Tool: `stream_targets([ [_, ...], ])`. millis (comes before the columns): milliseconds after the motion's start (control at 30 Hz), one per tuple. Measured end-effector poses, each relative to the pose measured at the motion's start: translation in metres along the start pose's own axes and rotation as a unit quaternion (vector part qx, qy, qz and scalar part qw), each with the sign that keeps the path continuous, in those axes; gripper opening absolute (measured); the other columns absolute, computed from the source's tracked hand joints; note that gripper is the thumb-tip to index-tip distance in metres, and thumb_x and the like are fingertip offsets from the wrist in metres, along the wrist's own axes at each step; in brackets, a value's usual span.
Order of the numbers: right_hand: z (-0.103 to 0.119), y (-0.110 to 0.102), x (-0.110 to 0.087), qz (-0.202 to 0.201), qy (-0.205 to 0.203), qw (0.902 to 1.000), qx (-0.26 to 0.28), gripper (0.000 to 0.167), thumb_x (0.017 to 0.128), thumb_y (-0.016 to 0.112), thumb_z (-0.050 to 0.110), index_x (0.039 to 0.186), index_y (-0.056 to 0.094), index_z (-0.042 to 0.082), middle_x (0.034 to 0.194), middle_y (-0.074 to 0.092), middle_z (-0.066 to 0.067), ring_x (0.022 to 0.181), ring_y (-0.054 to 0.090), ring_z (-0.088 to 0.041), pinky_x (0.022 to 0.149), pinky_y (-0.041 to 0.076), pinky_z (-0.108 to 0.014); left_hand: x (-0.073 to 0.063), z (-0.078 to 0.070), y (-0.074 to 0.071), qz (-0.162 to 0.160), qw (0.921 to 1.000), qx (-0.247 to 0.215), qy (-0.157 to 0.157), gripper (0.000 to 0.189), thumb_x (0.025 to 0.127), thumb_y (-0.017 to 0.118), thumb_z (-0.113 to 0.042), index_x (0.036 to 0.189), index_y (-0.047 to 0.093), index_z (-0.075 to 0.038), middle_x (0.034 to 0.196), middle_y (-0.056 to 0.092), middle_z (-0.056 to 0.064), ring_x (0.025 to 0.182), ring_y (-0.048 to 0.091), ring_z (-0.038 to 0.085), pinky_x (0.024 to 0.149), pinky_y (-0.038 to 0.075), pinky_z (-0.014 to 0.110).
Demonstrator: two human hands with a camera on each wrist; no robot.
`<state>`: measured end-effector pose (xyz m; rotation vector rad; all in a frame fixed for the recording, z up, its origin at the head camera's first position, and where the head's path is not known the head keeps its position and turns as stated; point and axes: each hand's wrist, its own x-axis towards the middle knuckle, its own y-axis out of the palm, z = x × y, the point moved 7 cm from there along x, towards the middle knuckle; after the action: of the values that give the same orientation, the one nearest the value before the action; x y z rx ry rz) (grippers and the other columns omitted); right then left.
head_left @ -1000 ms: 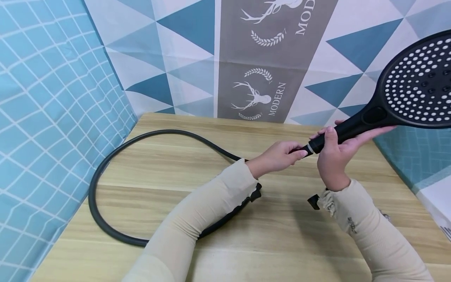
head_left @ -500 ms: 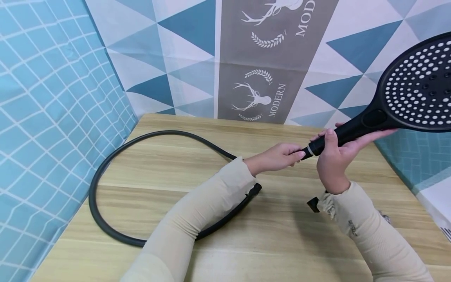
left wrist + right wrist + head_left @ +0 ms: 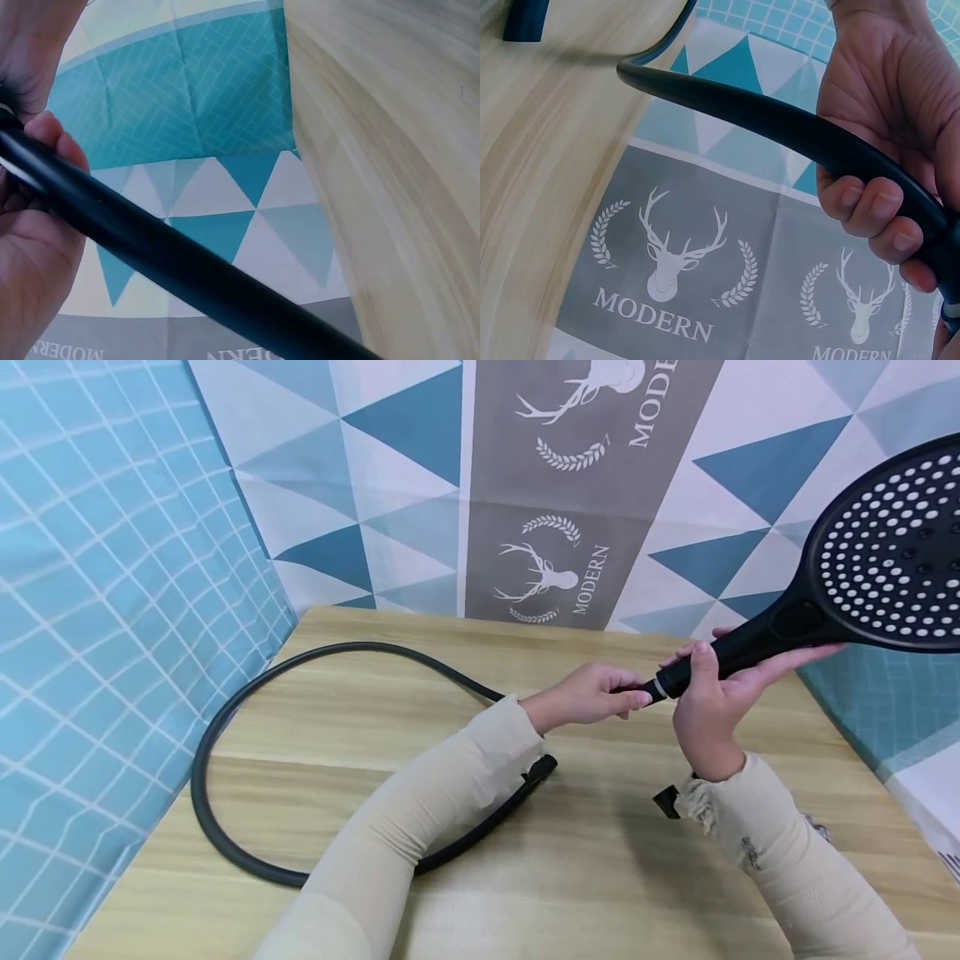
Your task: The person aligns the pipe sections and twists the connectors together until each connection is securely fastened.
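A large black shower head [image 3: 885,556] with white nozzles is raised at the right of the head view, part of its face cut off by the frame edge. My right hand [image 3: 712,710] holds its handle [image 3: 738,647], thumb in front and one finger stretched along the underside. The left hand [image 3: 588,695] grips the black hose [image 3: 367,646] close to the handle's lower end. A light ring [image 3: 658,687] shows at that joint. In the right wrist view, curled left-hand fingers [image 3: 874,206] wrap the hose [image 3: 735,109]. The left wrist view shows the hose running diagonally from the hands.
The hose loops over the wooden table [image 3: 480,910], its free end [image 3: 542,768] lying near the left sleeve. A small black piece [image 3: 666,802] shows beside the right cuff. A blue tiled-pattern sheet [image 3: 112,610] borders the left, and a patterned backdrop [image 3: 420,527] stands behind.
Both hands keep their hold, and the shower head sits slightly lower in the view. The hose's free end shows more clearly beside the left sleeve than one second ago.
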<state>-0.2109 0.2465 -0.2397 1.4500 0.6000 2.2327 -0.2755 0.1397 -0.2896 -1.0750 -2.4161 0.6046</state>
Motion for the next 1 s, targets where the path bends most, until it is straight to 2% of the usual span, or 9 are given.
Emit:
stream_targets([
  [167, -0.002, -0.003, -0.002, -0.001, 0.001, 1.0, -0.006, 0.112, 0.082, 0.053, -0.018, 0.138, -0.039, 0.013, 0.155, 0.013, -0.001, 0.069, 0.042, -0.028, 0.062, 0.048, -0.032, 0.0, 0.001, -0.001, -0.016, 0.9996, 0.023, 0.0, 0.018, 0.094, 0.063, -0.014, 0.103, 0.071, 0.0, 0.074, 0.067, 0.006, 0.065, 0.059, 0.008, 0.057, 0.044, 0.018],
  [333, -0.004, -0.005, 0.001, -0.006, -0.007, 0.9999, -0.011, 0.111, 0.082, 0.052, -0.019, 0.138, -0.039, 0.013, 0.155, 0.012, 0.001, 0.074, 0.042, -0.028, 0.061, 0.048, -0.033, 0.001, -0.001, -0.001, -0.013, 0.9995, 0.027, 0.014, 0.02, 0.095, 0.061, -0.014, 0.107, 0.069, 0.0, 0.077, 0.066, 0.007, 0.067, 0.059, 0.009, 0.061, 0.045, 0.017],
  [533, -0.004, -0.008, 0.0, -0.009, -0.006, 0.9999, 0.011, 0.114, 0.081, 0.052, -0.021, 0.138, -0.04, 0.015, 0.155, 0.013, -0.002, 0.069, 0.042, -0.029, 0.059, 0.049, -0.033, 0.002, 0.002, 0.01, 0.045, 0.9978, -0.043, 0.023, 0.024, 0.103, 0.042, -0.011, 0.093, 0.056, 0.005, 0.076, 0.052, 0.004, 0.067, 0.05, 0.01, 0.065, 0.043, 0.018],
  [633, -0.004, -0.009, -0.001, -0.005, -0.005, 0.9997, 0.022, 0.116, 0.081, 0.053, -0.021, 0.138, -0.04, 0.016, 0.155, 0.015, -0.004, 0.067, 0.043, -0.03, 0.059, 0.049, -0.034, 0.003, 0.006, 0.012, 0.05, 0.9964, -0.067, 0.014, 0.022, 0.103, 0.042, -0.01, 0.092, 0.055, 0.005, 0.075, 0.05, 0.003, 0.066, 0.048, 0.01, 0.064, 0.042, 0.018],
  [800, -0.004, -0.01, -0.003, 0.007, -0.001, 0.9999, -0.011, 0.112, 0.083, 0.053, -0.017, 0.138, -0.04, 0.014, 0.153, 0.017, -0.006, 0.072, 0.045, -0.03, 0.062, 0.05, -0.033, 0.004, 0.008, 0.009, 0.033, 0.9984, -0.046, 0.007, 0.02, 0.1, 0.05, -0.01, 0.091, 0.061, 0.005, 0.069, 0.052, 0.002, 0.063, 0.049, 0.01, 0.062, 0.042, 0.018],
  [1000, -0.003, -0.012, -0.003, 0.015, -0.001, 0.999, -0.043, 0.109, 0.083, 0.051, -0.016, 0.137, -0.039, 0.011, 0.152, 0.019, -0.007, 0.071, 0.046, -0.029, 0.064, 0.049, -0.033, 0.006, 0.005, 0.007, 0.022, 0.9996, -0.004, 0.015, 0.019, 0.097, 0.057, -0.012, 0.099, 0.067, 0.004, 0.071, 0.06, 0.004, 0.071, 0.06, 0.019, 0.063, 0.045, 0.017],
])
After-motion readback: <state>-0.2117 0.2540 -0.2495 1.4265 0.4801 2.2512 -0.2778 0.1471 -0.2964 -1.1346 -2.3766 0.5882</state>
